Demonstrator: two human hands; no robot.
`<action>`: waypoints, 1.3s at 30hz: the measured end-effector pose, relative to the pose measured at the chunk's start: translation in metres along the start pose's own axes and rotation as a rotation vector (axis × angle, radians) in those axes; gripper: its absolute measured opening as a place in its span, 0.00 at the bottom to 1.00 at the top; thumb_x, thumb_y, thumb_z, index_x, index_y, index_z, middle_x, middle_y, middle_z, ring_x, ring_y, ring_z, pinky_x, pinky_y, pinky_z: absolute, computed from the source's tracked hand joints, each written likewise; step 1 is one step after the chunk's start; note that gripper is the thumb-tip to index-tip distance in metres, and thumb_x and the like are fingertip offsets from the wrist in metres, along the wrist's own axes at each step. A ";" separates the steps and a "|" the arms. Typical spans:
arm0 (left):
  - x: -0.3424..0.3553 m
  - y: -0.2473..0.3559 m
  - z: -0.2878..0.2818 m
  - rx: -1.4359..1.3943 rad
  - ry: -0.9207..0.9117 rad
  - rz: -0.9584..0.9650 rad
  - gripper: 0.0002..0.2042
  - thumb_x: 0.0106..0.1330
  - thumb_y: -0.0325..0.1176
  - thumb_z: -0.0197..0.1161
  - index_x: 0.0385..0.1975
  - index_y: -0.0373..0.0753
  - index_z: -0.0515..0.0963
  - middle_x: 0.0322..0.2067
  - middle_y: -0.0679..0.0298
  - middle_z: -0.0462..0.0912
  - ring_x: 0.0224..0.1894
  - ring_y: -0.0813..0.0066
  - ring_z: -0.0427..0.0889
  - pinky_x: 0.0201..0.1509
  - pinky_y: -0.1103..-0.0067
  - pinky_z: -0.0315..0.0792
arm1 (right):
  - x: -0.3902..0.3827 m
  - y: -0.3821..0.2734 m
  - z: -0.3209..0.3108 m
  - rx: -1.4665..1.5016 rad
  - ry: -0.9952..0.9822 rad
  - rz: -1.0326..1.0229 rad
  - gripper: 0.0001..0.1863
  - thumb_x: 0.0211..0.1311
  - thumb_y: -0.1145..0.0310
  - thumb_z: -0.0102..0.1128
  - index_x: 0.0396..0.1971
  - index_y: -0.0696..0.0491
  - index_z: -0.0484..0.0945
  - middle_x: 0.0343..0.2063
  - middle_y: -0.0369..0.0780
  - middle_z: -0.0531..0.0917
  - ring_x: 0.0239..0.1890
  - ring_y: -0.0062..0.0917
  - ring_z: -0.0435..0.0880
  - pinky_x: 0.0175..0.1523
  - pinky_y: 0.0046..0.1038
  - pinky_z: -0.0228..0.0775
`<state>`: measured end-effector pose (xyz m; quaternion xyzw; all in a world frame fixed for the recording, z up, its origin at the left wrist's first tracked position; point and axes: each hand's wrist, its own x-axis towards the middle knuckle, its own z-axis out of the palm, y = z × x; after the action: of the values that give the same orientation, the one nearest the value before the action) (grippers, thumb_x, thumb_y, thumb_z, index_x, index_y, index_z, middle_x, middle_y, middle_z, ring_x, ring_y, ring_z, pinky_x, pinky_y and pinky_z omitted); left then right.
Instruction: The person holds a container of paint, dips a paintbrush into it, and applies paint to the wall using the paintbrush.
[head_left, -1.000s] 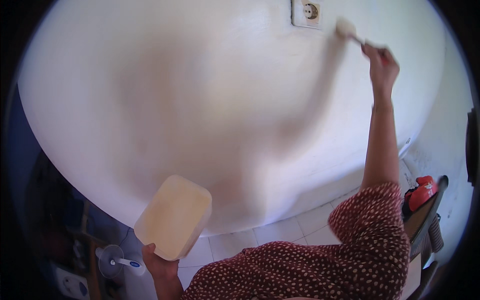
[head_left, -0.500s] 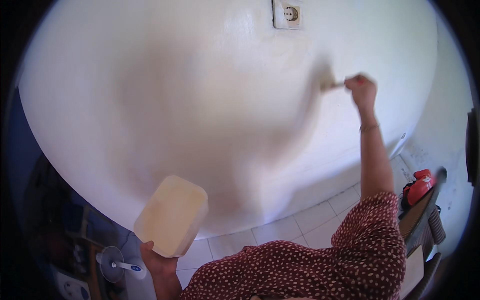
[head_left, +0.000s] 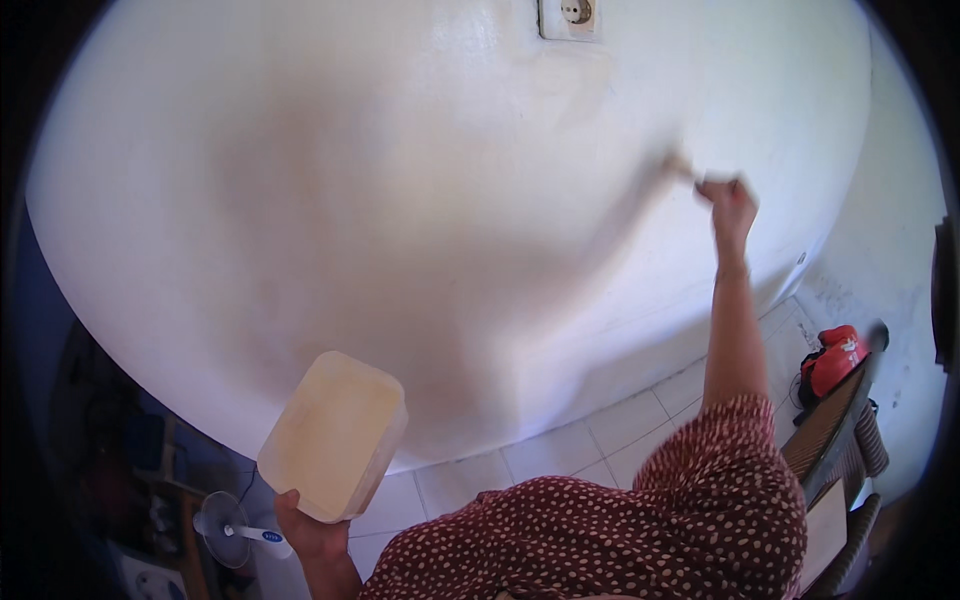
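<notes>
My left hand (head_left: 315, 525) grips a translucent plastic tub (head_left: 333, 430) of cream-coloured paint by its near corner, low at the left. My right hand (head_left: 727, 205), raised at the right, is closed round the handle of a paintbrush (head_left: 675, 164); the bristles are blurred and lie against or very near the white wall (head_left: 430, 140), where the arm throws a long shadow. Above the brush, a socket (head_left: 575, 14) is set in the wall at the top of the view.
White floor tiles (head_left: 560, 440) run along the wall's foot. At the right are wooden furniture (head_left: 830, 410) with a red object (head_left: 835, 360) and a second wall (head_left: 870, 240). A white fan (head_left: 240, 525) stands among dark clutter at the lower left.
My right hand and brush have come down from beside the socket, and in the last half second shifted slightly right relative to it. The tub stays in my left hand, a little further left in view.
</notes>
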<state>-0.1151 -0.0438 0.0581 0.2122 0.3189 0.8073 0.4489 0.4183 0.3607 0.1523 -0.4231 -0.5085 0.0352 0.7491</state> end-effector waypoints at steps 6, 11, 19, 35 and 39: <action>-0.002 0.004 0.007 0.005 -0.022 -0.012 0.37 0.54 0.41 0.58 0.65 0.31 0.60 0.58 0.50 0.73 0.59 0.53 0.75 0.58 0.57 0.75 | -0.123 0.095 -0.023 0.027 -0.178 0.529 0.09 0.46 0.69 0.62 0.18 0.59 0.75 0.16 0.43 0.81 0.19 0.27 0.81 0.28 0.30 0.75; 0.004 0.002 -0.009 -0.030 -0.086 -0.008 0.37 0.53 0.40 0.58 0.65 0.31 0.60 0.58 0.50 0.73 0.58 0.52 0.76 0.58 0.57 0.75 | -0.020 -0.004 0.013 0.025 -0.110 0.112 0.10 0.48 0.72 0.62 0.16 0.57 0.70 0.14 0.40 0.78 0.20 0.21 0.79 0.25 0.28 0.71; 0.001 -0.001 -0.020 -0.025 -0.063 0.021 0.36 0.53 0.40 0.61 0.64 0.33 0.62 0.57 0.52 0.74 0.57 0.54 0.76 0.57 0.56 0.75 | 0.138 -0.254 0.048 0.633 0.102 -0.290 0.09 0.57 0.77 0.64 0.27 0.63 0.73 0.35 0.49 0.84 0.38 0.32 0.87 0.49 0.26 0.81; 0.007 0.000 -0.039 -0.033 -0.078 -0.006 0.36 0.54 0.40 0.56 0.65 0.32 0.60 0.58 0.51 0.73 0.59 0.55 0.75 0.59 0.59 0.74 | -0.152 -0.018 0.027 -0.138 -0.407 0.379 0.11 0.55 0.81 0.59 0.19 0.57 0.68 0.16 0.40 0.79 0.14 0.21 0.78 0.19 0.25 0.71; 0.010 -0.002 -0.037 -0.043 -0.073 -0.022 0.36 0.55 0.39 0.56 0.65 0.31 0.60 0.59 0.50 0.72 0.59 0.54 0.75 0.59 0.59 0.74 | -0.116 -0.034 0.058 -0.023 -0.374 0.111 0.10 0.52 0.77 0.60 0.17 0.56 0.68 0.14 0.38 0.77 0.17 0.19 0.78 0.22 0.25 0.71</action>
<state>-0.1421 -0.0461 0.0309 0.2283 0.2875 0.8008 0.4733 0.3037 0.3179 0.0975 -0.4452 -0.6151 0.1485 0.6336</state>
